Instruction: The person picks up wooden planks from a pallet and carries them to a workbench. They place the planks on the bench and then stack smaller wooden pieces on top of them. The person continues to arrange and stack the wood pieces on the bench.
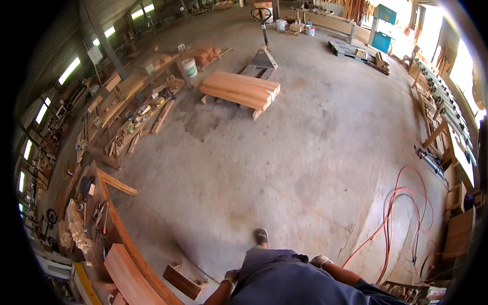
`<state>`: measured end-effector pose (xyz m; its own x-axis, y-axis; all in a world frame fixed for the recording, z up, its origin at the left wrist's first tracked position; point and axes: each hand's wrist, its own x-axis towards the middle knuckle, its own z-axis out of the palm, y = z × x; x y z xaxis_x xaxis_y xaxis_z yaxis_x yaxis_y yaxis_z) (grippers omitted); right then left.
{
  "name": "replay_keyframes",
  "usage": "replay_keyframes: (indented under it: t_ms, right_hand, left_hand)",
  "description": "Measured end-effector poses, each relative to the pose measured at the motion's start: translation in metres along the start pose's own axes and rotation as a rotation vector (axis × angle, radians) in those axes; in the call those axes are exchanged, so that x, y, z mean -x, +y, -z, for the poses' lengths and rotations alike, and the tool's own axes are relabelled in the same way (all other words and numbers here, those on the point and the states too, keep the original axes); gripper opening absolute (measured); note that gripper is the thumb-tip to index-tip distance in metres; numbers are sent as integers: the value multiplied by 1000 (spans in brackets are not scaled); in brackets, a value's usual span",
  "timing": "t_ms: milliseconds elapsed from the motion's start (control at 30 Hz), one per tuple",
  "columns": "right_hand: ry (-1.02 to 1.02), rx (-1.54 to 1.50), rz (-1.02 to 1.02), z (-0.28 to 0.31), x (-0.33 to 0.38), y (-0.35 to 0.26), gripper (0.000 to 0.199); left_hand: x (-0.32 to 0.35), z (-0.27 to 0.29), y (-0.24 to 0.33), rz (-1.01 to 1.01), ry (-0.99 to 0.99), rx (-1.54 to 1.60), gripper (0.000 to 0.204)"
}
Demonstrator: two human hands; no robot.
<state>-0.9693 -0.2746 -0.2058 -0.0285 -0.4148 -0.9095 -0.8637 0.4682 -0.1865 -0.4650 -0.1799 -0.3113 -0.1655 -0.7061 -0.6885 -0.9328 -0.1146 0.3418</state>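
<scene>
On the workshop floor (284, 168), left hand (232, 276) and right hand (320, 261) hang gloved at the hips, apparently empty, grip unreadable; stacked planks (240, 90) well ahead, untouched.

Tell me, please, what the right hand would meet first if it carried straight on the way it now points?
Probably only bare concrete floor. The gloved right hand hangs at the person's side, empty as far as shows, pointing roughly ahead and down. The orange hose lies off to its right, likely outside that line, though depth is unclear.

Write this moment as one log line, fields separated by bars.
left hand: gloved, empty, at hip | right hand: gloved, empty, at hip | near: orange hose on concrete floor | ahead: plank stack
</scene>
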Motion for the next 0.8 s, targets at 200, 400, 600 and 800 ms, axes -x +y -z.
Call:
replay_keyframes:
  t_ms: [200,400,600,800]
  right_hand:
    - [82,-153,-44,27,1,-53,49]
    - [194,116,-1,36,7,-95,42]
    - [150,-48,-66,47,-7,-82,50]
    - [261,-645,-110,25,18,-58,47]
  left_hand:
    - [-75,124,16,-120,37,-227,10]
    - [-143,205,18,-160,217,-33,22]
    - [-190,211,8,363,38,895,22]
    - [-167,199,27,-422,-13,-588,24]
